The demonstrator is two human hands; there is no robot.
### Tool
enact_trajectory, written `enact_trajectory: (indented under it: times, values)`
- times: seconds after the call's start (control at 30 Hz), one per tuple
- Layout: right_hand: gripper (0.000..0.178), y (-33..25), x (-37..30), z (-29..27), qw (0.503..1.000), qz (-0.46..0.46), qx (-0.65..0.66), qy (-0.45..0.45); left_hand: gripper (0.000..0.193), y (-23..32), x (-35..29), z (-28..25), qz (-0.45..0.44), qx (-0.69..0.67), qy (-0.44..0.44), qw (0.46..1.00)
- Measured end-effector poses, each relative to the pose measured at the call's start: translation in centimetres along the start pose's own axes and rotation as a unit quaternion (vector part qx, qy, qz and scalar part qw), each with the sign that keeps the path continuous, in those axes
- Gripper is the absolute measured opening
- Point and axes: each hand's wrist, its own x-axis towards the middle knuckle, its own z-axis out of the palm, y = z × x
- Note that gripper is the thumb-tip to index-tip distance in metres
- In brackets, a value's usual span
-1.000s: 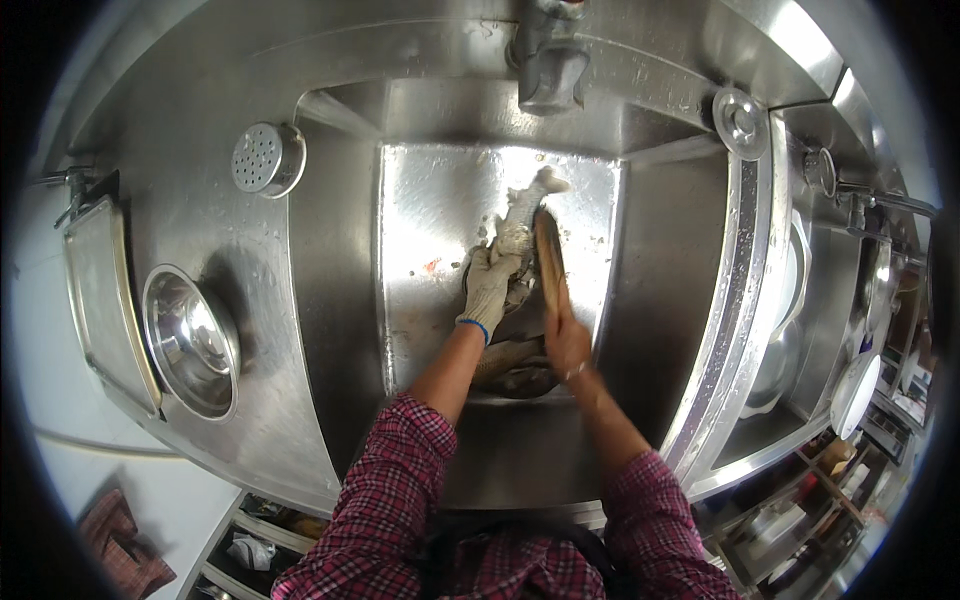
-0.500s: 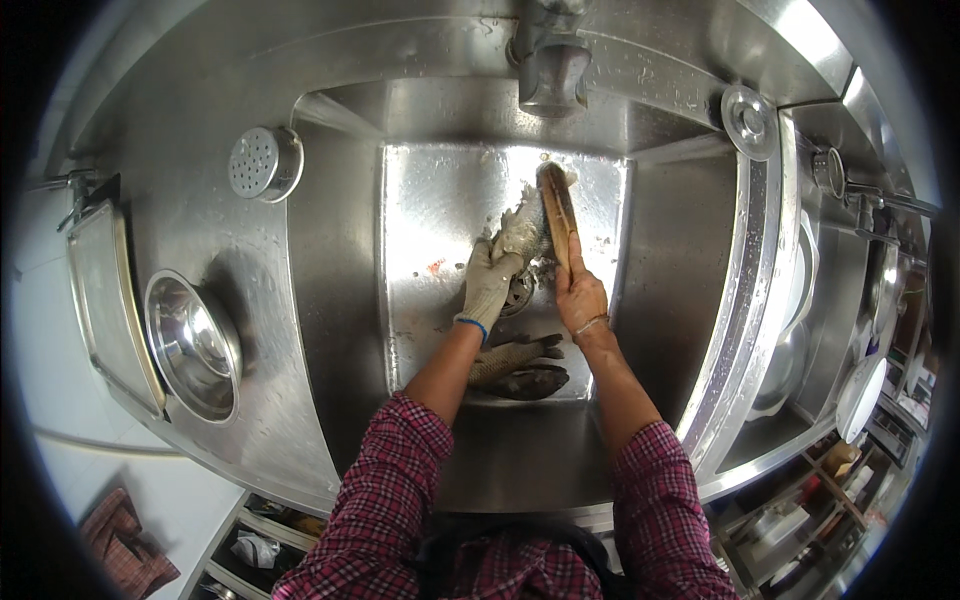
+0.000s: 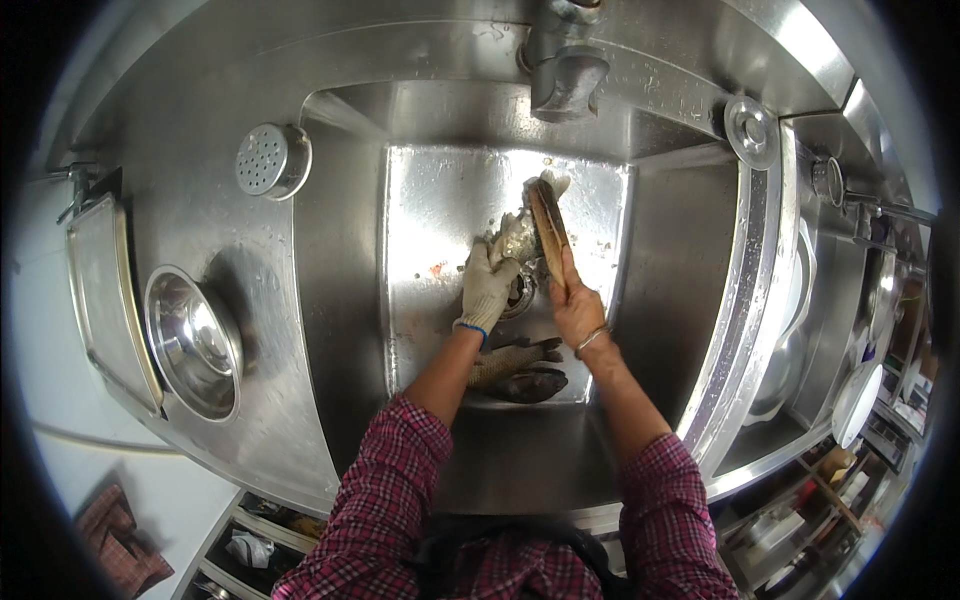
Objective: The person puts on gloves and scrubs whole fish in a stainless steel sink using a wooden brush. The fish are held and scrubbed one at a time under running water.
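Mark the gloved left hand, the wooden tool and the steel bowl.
Gloved left hand (image 3: 487, 288), head view: back of the glove.
Wooden tool (image 3: 550, 232), head view: middle of its length.
Steel bowl (image 3: 188, 343), head view: inner surface.

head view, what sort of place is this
Probably a kitchen, perhaps a commercial one: a deep metal sink with fish in it, and a shiny metal bowl to its left.

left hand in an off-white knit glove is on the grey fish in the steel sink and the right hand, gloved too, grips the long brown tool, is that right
Not quite: the right hand is bare, not gloved, as the head view shows. It does grip the tool, and the gloved left hand is on the fish in the sink.
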Motion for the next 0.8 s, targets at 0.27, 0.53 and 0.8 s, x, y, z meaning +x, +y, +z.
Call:
enact_trajectory:
  times: [0.27, 0.53, 0.8]
  values:
    - [0.057, 0.2, 0.1, -3.1, 0.985, 0.095, 0.141, -0.043, 0.042, 0.6, -1.5, -0.8, 0.036, 0.225, 0.007, 0.974]
    - [0.056, -2.8, -3.7, -4.8, 0.942, 0.117, 0.294, -0.107, 0.039, -0.4, -0.6, -2.6, 0.082, 0.245, 0.049, 0.965]
    - [0.055, -0.5, -2.5, 0.0, 0.961, 0.099, 0.255, -0.043, 0.031, 1.3, -0.8, -1.6, 0.067, 0.234, 0.048, 0.969]
